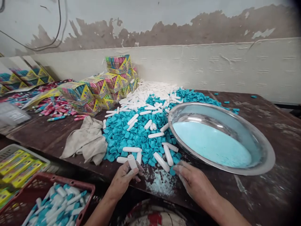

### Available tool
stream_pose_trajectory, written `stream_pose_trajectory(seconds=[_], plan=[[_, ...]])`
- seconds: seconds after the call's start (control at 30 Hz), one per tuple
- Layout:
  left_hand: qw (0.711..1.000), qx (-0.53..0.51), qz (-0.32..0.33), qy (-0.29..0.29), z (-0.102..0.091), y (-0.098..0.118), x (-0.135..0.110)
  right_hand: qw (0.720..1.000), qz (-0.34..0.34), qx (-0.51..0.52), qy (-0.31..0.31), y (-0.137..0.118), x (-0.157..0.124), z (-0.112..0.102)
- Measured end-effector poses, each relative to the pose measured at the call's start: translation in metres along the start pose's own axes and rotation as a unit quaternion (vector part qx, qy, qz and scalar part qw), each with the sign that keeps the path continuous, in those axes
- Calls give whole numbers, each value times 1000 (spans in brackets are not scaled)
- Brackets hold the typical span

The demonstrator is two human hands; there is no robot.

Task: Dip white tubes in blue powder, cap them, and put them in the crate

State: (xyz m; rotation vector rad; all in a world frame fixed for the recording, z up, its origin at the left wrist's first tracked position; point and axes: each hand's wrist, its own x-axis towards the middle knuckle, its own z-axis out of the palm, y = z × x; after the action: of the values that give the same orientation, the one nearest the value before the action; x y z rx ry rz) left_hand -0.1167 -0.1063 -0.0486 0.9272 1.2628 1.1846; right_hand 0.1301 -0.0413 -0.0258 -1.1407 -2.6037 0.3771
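My left hand [124,175] is closed around a small white plastic tube [132,161], its open end pointing up. A teal cap [172,170] is pinched at the fingertips of my right hand [195,180], near the table's front edge. Ahead of both hands spreads a heap of teal caps [124,133], with white tubes [161,161] lying loose on it. Pale blue powder [161,183] is spilled on the table between my hands. To the right, a wide steel basin [268,157] holds more pale blue powder [211,142].
A crumpled cloth [86,141] lies left of the heap. Stacked display boxes [113,83] and loose coloured pens [55,106] are at the back left. A red crate [90,190] of capped tubes and a crate of yellow boxes [21,166] stand at lower left.
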Motion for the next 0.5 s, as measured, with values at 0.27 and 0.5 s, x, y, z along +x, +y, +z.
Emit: stream_pose_trajectory(seconds=[0.27,0.5], plan=[[1000,-2,31,4,-7,-5,-3,994,94,-22,-57,12,5,-3],[998,19,34,-45,-1,-3,-1,988,3,-131,-76,8,-2,15]])
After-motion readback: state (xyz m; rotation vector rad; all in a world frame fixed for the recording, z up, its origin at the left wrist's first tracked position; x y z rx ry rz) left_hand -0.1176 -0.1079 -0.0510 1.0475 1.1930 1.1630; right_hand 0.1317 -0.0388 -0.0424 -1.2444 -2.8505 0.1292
